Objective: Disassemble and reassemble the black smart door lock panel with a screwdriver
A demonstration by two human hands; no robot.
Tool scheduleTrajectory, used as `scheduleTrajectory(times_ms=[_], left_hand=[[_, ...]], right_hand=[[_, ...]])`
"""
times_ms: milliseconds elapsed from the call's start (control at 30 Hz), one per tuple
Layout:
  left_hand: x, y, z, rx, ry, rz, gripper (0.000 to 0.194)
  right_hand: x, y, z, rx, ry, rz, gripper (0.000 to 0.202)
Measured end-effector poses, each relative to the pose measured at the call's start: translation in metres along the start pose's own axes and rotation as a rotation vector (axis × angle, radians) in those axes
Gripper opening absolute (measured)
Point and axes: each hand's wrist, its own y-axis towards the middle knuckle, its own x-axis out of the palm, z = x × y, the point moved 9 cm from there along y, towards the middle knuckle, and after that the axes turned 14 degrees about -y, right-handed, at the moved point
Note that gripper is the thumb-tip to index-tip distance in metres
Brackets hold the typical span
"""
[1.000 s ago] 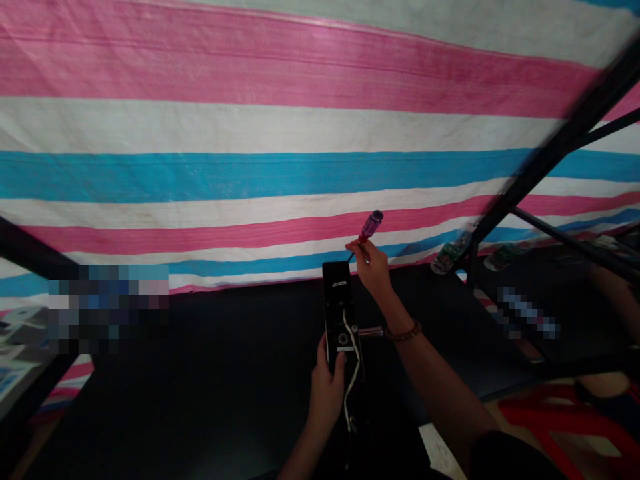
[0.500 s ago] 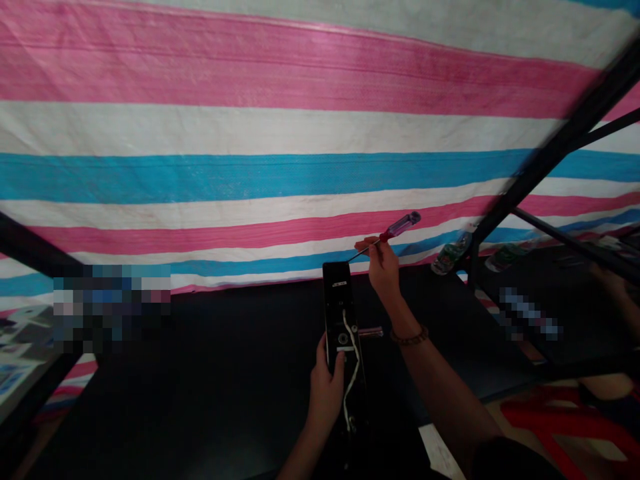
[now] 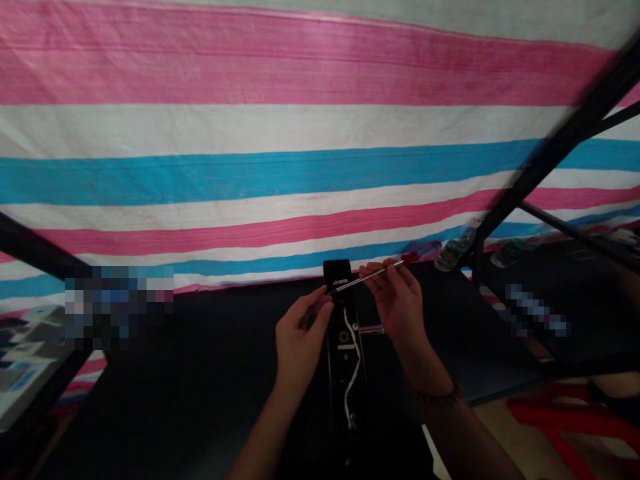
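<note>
A screwdriver [image 3: 367, 277] with a thin metal shaft and a reddish-purple clear handle slants across the far end of a long black panel [image 3: 337, 380]. My right hand [image 3: 397, 303] has its fingers closed on the shaft near the handle. At the shaft's tip, the thumb and forefinger of my left hand [image 3: 303, 333] come together in a pinch; whatever small thing sits between them is too dark to make out. A white cable [image 3: 357, 363] runs along the panel's open back, past a small round part and pale labels.
Another tool with a clear pinkish handle [image 3: 373, 330] lies right of the panel on the black table [image 3: 200, 373]. Plastic bottles [image 3: 453, 253] stand near the dark metal frame [image 3: 530, 167]. Red stools [image 3: 560, 413] are at lower right, a striped sheet [image 3: 250, 180] behind.
My left hand has let go of the panel's side and moved up to the screwdriver tip. The right hand has lowered the screwdriver, now lying flatter over the panel.
</note>
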Motion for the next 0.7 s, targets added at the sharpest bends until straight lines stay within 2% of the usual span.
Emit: scheduleTrajectory(times_ms=[167,367,700], left_hand=[[0.005,-0.007,0.014,0.041,-0.005,0.032,0.022],[0.001,-0.014,0.021,0.065,0.022,0.062,0.017],[-0.008,-0.016,0.015,0.109,0.042,0.077,0.012]], right_hand=[[0.001,-0.015,0.001,0.033,0.011,0.007,0.013],[-0.002,-0.020,0.007,0.081,0.042,0.025,0.015],[-0.003,-0.028,0.012,0.075,0.006,0.023,0.013]])
